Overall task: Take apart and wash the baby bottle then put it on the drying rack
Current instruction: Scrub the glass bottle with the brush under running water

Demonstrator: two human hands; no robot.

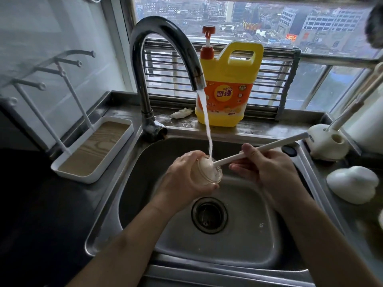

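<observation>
Views: a single one, worn on the person's head.
Position: above and behind both hands, over the near edge of the sink.
Facing: forward and down; the left hand gripping the bottle and the right hand holding the brush lie just below mid-frame.
Nearness: close; both forearms enter from the bottom edge and fill much of the lower half.
Beyond the hands: the faucet and the window reach the top edge.
Left of the left hand: the drying rack.
Right of the right hand: a white brush stand.
Lens: wide-angle; straight lines bow near the edges.
</observation>
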